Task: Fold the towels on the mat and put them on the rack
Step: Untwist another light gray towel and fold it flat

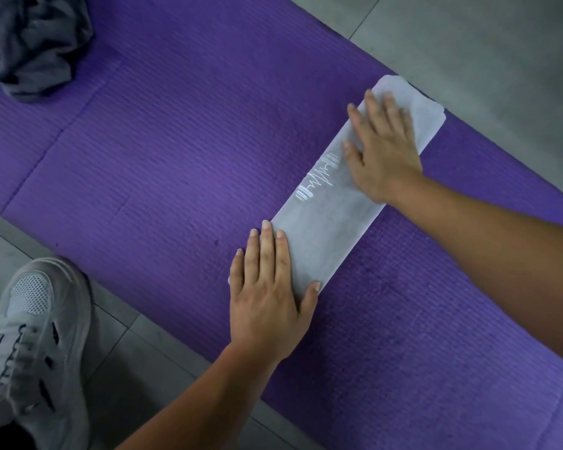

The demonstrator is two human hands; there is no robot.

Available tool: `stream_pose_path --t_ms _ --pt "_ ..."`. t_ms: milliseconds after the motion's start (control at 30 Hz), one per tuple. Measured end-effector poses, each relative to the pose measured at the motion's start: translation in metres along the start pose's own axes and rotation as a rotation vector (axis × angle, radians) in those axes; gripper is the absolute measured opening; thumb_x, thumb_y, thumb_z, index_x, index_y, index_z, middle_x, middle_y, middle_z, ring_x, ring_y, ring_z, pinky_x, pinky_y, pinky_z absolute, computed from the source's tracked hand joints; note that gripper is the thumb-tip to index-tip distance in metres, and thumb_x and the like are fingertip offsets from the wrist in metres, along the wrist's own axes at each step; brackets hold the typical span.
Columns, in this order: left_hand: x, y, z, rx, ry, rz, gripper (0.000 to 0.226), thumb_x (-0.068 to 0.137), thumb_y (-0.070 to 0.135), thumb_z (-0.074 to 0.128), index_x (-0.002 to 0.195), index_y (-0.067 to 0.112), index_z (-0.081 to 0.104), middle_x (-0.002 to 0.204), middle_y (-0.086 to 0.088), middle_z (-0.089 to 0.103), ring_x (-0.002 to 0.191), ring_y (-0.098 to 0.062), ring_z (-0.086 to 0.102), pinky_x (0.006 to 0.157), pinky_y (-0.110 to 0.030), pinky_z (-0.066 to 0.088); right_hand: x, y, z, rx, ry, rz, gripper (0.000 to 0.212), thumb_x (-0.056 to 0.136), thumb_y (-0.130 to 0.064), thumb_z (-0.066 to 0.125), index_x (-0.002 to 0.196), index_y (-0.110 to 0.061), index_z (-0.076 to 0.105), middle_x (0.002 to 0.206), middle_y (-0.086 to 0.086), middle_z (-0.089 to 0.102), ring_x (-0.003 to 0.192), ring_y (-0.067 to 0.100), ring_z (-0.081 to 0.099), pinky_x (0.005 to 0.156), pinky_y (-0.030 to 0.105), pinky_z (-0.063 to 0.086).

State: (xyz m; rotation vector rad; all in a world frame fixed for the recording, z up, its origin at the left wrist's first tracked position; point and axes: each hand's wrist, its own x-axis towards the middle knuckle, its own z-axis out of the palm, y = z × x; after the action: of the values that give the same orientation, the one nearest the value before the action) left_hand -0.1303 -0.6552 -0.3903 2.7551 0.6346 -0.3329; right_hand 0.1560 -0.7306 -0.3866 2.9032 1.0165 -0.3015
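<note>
A pale grey towel (325,219), folded into a long narrow strip with white stitched lines near its middle, lies diagonally on the purple mat (163,151). My left hand (268,293) lies flat with straight fingers on the strip's near end. My right hand (382,147) presses flat with spread fingers on its far half. A dark grey towel (30,43) lies crumpled at the mat's far left corner. No rack is in view.
Grey tiled floor (488,43) surrounds the mat on the far right and along the near left. A white mesh sneaker (33,345) stands on the floor at the lower left, beside the mat's near edge.
</note>
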Motion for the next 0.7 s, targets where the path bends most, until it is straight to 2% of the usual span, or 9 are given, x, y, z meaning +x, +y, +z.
stream_pose_path --t_ms 300,467,533,600,700 --pt "-0.004 -0.006 0.002 0.018 -0.009 0.013 0.089 0.099 0.068 0.027 0.162 0.008 0.007 0.17 -0.01 0.003 0.157 -0.026 0.001 0.125 -0.051 0.017 0.019 0.023 0.005 -0.035 -0.061 0.026 0.077 0.096 -0.07 0.01 0.16 -0.03 -0.001 0.169 -0.005 -0.013 0.155 0.025 -0.016 0.123 0.057 -0.006" --pt "-0.002 -0.007 -0.004 -0.014 -0.017 0.026 0.089 0.098 0.071 0.025 0.162 0.011 0.009 0.17 -0.008 0.004 0.157 -0.026 0.004 0.125 -0.051 0.018 0.042 0.058 0.0 0.128 -0.062 0.258 0.082 0.097 -0.069 0.018 0.161 -0.019 0.004 0.169 0.007 0.004 0.155 0.032 0.004 0.125 0.051 0.004" --pt "0.005 -0.006 -0.016 -0.047 -0.03 0.017 0.087 0.096 0.071 0.03 0.161 0.014 0.017 0.169 -0.008 0.014 0.155 -0.028 0.016 0.123 -0.05 0.023 0.036 0.062 -0.003 0.226 -0.056 0.29 0.079 0.101 -0.062 0.024 0.161 -0.015 0.006 0.169 0.009 0.004 0.155 0.032 0.003 0.125 0.05 0.003" --pt "0.021 -0.004 -0.031 -0.121 -0.016 0.007 0.075 0.095 0.066 0.039 0.151 0.016 0.033 0.161 -0.007 0.033 0.145 -0.028 0.034 0.117 -0.048 0.032 0.011 0.055 -0.006 0.296 0.034 0.289 0.072 0.103 -0.051 0.035 0.161 -0.015 0.01 0.169 0.011 0.004 0.155 0.032 0.001 0.126 0.048 0.002" --pt "0.061 0.005 -0.052 -0.331 0.034 0.008 0.052 0.094 0.048 0.056 0.135 0.019 0.046 0.135 0.001 0.053 0.125 -0.023 0.047 0.104 -0.039 0.04 -0.054 0.025 -0.006 0.4 0.206 0.318 0.063 0.099 -0.035 0.051 0.154 -0.013 0.03 0.166 0.012 0.016 0.152 0.033 0.013 0.123 0.048 0.014"
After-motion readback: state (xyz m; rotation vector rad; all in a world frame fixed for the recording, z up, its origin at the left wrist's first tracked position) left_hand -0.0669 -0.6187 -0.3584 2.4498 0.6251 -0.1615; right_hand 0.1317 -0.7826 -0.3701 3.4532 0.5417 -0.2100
